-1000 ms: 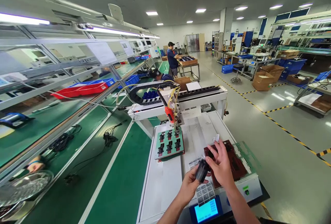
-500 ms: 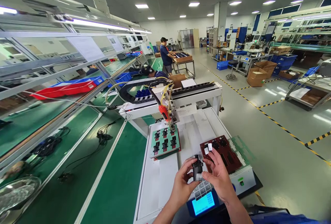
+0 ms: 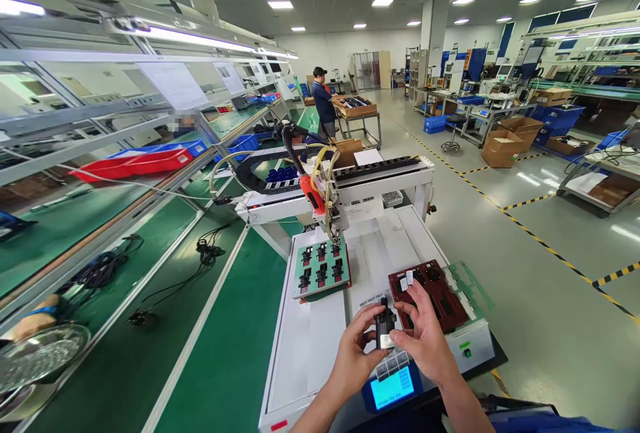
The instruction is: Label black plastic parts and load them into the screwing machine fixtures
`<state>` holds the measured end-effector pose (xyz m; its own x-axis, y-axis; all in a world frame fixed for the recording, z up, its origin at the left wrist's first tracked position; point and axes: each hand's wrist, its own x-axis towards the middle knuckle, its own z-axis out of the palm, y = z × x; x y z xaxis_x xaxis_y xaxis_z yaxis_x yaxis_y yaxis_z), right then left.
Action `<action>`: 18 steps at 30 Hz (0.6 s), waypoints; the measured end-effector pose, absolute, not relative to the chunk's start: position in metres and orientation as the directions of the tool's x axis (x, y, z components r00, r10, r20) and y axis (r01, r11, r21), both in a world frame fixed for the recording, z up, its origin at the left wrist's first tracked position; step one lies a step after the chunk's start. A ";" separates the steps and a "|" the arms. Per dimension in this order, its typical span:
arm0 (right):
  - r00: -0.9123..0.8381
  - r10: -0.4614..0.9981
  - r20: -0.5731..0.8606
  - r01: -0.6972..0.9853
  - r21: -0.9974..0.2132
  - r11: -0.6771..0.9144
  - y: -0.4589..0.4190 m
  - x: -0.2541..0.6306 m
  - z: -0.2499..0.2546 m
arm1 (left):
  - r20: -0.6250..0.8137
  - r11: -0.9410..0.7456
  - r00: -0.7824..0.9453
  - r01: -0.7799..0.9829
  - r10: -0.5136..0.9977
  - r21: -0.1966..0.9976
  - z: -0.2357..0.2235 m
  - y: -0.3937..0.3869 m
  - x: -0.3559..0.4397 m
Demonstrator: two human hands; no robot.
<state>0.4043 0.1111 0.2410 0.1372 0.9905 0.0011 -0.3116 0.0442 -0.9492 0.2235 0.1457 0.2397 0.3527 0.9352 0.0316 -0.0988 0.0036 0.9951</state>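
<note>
Between my two hands, above the front of a white gantry machine, is a small black plastic part (image 3: pixel 385 321). My left hand (image 3: pixel 356 348) grips its left side, thumb below and fingers above. A white label (image 3: pixel 386 341) sits on the part's lower end, and the thumb of my right hand (image 3: pixel 424 338) presses at its edge. Two small white labels (image 3: pixel 407 280) cling to the raised fingertips of that hand. Just beyond lies a dark red fixture (image 3: pixel 434 293) with black parts in its slots. Further left, a green fixture plate (image 3: pixel 323 270) carries several black parts.
The machine's red-and-black tool head (image 3: pixel 313 194) hangs over the green plate. Below my hands glows a blue display (image 3: pixel 393 388). A green bench (image 3: pixel 227 346) runs along the left, with a coiled cable (image 3: pixel 210 248) and another person's hand (image 3: pixel 37 318) by a clear round tray (image 3: pixel 45 356).
The black part has tilted slightly, so its white label shows more fully. At the far left, the other person's hand has come further into view. My view has shifted a little.
</note>
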 end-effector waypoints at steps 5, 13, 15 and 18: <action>0.163 0.986 0.046 -0.215 -0.973 0.081 0.106 0.398 0.248 | 0.035 -0.001 0.349 -0.098 0.936 0.995 0.243 0.145 0.223; 0.296 0.863 0.410 0.230 -0.907 0.352 0.092 0.388 0.245 | -0.003 0.089 0.361 -0.223 0.933 0.971 0.240 0.144 0.221; 0.292 0.883 0.368 0.223 -0.924 0.311 0.094 0.387 0.242 | 0.043 0.021 0.344 -0.182 0.938 0.983 0.241 0.142 0.221; 0.263 0.909 0.324 0.263 -0.930 0.256 0.100 0.381 0.236 | 0.116 -0.122 0.328 -0.005 0.937 0.993 0.240 0.141 0.223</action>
